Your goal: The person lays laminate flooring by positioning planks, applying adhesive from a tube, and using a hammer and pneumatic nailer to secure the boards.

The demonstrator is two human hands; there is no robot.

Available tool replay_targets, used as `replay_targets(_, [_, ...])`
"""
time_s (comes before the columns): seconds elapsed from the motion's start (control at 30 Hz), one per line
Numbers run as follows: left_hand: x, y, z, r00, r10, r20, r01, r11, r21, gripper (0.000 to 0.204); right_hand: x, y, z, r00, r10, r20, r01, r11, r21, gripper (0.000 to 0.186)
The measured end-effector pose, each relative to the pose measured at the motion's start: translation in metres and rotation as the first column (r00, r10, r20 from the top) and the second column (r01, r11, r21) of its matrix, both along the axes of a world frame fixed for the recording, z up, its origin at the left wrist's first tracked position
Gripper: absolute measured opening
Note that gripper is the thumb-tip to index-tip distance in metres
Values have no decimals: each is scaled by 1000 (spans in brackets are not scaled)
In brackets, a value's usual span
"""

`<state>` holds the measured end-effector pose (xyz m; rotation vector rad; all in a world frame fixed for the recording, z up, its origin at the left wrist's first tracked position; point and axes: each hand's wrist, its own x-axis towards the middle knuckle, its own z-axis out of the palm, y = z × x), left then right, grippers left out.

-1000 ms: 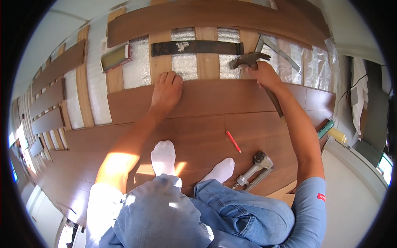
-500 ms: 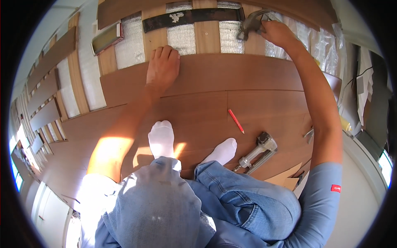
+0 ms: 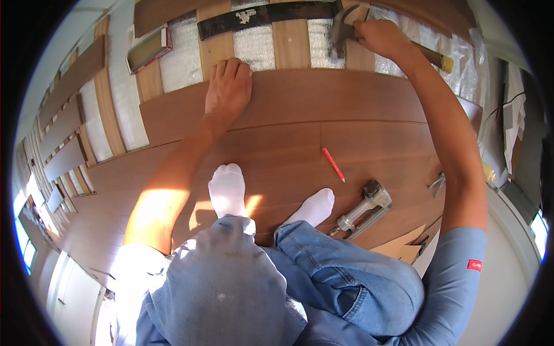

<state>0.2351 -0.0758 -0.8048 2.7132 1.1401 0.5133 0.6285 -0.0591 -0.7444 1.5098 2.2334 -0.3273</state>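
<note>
A claw hammer [image 3: 341, 33] is gripped in my right hand [image 3: 381, 38], its head beside the right end of a flat black metal bar [image 3: 265, 17]. Past my wrist, the handle runs right to a yellowish end. The bar lies across wooden battens, with a whitish patch on top. My left hand [image 3: 228, 86] is closed over the far edge of a brown floorboard [image 3: 323, 95], fingers bent together and fingertips out of sight. This board lies along the finished flooring [image 3: 277, 150].
Silver foil [image 3: 254, 49] shows between the battens [image 3: 290, 46]. An open box [image 3: 150, 51] lies at the far left. Near my feet are a red pencil [image 3: 333, 165] and a nail gun [image 3: 363, 209]. Clear plastic sheeting [image 3: 467, 69] lies at the right, and loose boards [image 3: 63, 130] at the left.
The hammer head has shifted slightly left, and its handle now shows beyond my right wrist. My left hand stays at the floorboard's edge.
</note>
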Motion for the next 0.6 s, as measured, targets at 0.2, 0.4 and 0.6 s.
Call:
replay_targets(0.2, [0,-3,2,1000,16,-9,-16,1000,-4,8,-15,9,4,999,41,12,-40,998,-55,18])
replay_targets(0.4, [-3,-5,-1,1000,13,-22,-14,999,-52,8,-20,14,6,990,-111,-85,118,990,81,17])
replay_targets(0.6, [-3,-4,-2,999,41,-21,-42,998,-39,8,-27,12,2,984,-128,-124,146,977,157,20])
